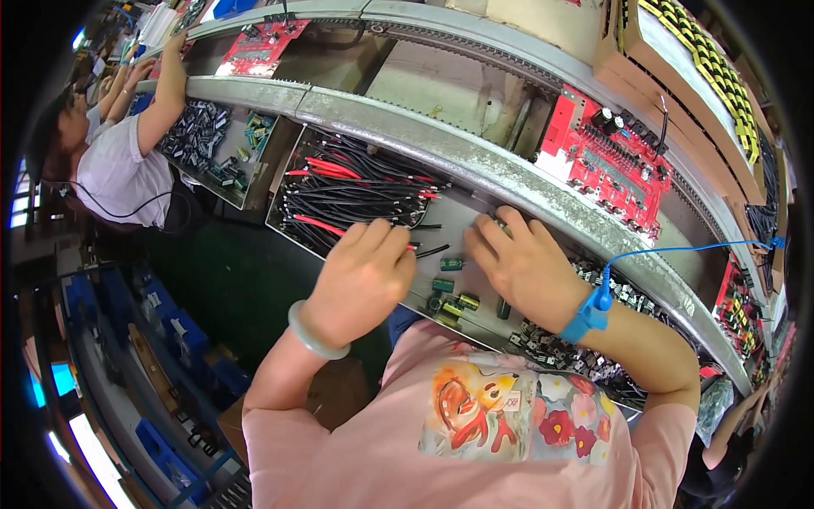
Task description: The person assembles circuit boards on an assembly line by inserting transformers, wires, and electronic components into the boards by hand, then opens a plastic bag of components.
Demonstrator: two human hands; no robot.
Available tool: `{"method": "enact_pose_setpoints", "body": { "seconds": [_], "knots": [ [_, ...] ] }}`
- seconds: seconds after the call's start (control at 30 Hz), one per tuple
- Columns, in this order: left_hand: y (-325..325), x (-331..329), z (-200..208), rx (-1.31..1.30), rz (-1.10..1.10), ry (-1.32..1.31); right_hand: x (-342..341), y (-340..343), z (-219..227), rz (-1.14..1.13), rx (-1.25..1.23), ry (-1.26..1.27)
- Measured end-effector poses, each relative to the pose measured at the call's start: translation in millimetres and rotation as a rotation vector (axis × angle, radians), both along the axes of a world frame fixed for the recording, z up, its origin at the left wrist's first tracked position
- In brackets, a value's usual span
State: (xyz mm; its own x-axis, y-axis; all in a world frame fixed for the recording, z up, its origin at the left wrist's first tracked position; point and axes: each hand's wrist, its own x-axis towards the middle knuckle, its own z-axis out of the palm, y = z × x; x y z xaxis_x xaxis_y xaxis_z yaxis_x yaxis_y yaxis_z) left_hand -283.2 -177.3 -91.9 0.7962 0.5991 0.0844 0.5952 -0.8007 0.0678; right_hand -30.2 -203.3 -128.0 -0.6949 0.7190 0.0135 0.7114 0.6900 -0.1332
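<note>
My left hand [365,270], with a pale bangle at its wrist, is closed with fingers curled down at the right edge of a pile of black and red wires [352,191]. A red wire end and a black wire show just beside its fingertips; what it grips is hidden. To the right, my right hand [527,270] wears a blue wrist strap [587,318] with a cord. Its fingers are bent and drawn together over the metal tray [454,220], hiding whatever lies between them. Several green cylindrical capacitors [453,265] lie between my hands.
Small metal-and-black parts [564,349] fill the tray under my right forearm. Beyond runs a metal conveyor rail [398,127] carrying a red circuit board [606,165] and another red board [261,48]. Cardboard boxes [670,102] stand far right. A co-worker [127,165] reaches across at left.
</note>
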Motion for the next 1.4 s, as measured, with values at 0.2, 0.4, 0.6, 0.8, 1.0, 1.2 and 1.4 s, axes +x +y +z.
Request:
{"method": "enact_pose_setpoints", "body": {
  "seconds": [0.2, 0.4, 0.6, 0.8, 1.0, 1.2, 1.4],
  "knots": [
    [-3.1, 21.3, 6.3, 0.013, -0.028, 0.140, 6.3, -11.5, -6.6, -0.111, -0.054, 0.002],
    [11.7, 16.6, 49.4, 0.222, 0.125, -0.053, 13.1, -10.3, -6.7, -0.088, -0.091, 0.013],
    [25.6, 9.9, 28.5, 0.034, 0.132, -0.237, 20.2, -5.3, -2.4, -0.017, -0.029, 0.102],
    [2.6, 19.2, 4.0, -0.477, -0.184, -0.083, 45.6, -9.6, 25.3, -0.163, -0.213, 0.635],
    [9.5, 43.7, -19.1, -0.611, -0.278, -0.007, 53.2, -29.5, 28.3, -0.353, -0.279, 0.529],
    [4.4, 54.4, -35.2, -0.564, -0.235, -0.004, 38.6, -32.7, 7.1, -0.250, -0.177, 0.097],
    [-2.2, 60.1, -35.7, -0.519, -0.200, -0.006, 35.6, -29.5, -1.1, -0.252, -0.145, 0.044]
  ]
}}
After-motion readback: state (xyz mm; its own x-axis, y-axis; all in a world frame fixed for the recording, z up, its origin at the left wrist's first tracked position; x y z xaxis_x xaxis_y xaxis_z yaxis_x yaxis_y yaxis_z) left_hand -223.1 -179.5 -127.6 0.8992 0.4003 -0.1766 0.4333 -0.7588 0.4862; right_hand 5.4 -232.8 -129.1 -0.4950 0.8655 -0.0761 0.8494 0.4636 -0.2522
